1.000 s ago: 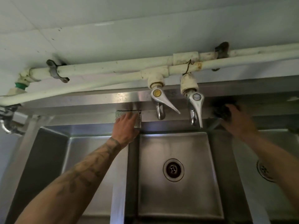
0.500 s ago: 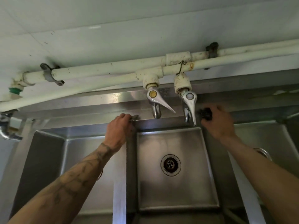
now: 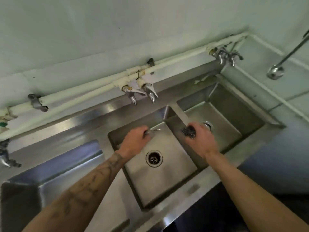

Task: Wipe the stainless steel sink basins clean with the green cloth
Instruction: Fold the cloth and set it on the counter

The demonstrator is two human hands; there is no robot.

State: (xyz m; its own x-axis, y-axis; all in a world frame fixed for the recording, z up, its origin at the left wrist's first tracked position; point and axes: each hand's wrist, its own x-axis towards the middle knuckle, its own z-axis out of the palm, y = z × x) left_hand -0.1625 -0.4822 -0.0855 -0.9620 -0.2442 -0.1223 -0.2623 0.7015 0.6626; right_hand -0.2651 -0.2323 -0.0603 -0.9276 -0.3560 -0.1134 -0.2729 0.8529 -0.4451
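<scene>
The steel sink has three basins: a middle basin (image 3: 160, 185) with a round drain (image 3: 153, 158), a right basin (image 3: 225, 118) and a left basin (image 3: 55, 174). My left hand (image 3: 135, 141) hovers over the back of the middle basin and grips a small silvery-grey piece (image 3: 154, 130) whose end sticks out past the fingers. My right hand (image 3: 200, 141) is over the divider between the middle and right basins and holds a dark scouring wad (image 3: 188, 131). No green cloth shows.
Two lever taps (image 3: 133, 97) (image 3: 152, 96) hang from white wall pipes (image 3: 83, 96) behind the middle basin. Another tap pair (image 3: 225, 57) sits above the right basin. A ladle (image 3: 275, 72) hangs at the far right. The sink's front rim (image 3: 189, 195) runs below my forearms.
The view has pulled back and tilted down. Both hands came off the back ledge under the taps and now hang lower over the basins, each still holding its piece.
</scene>
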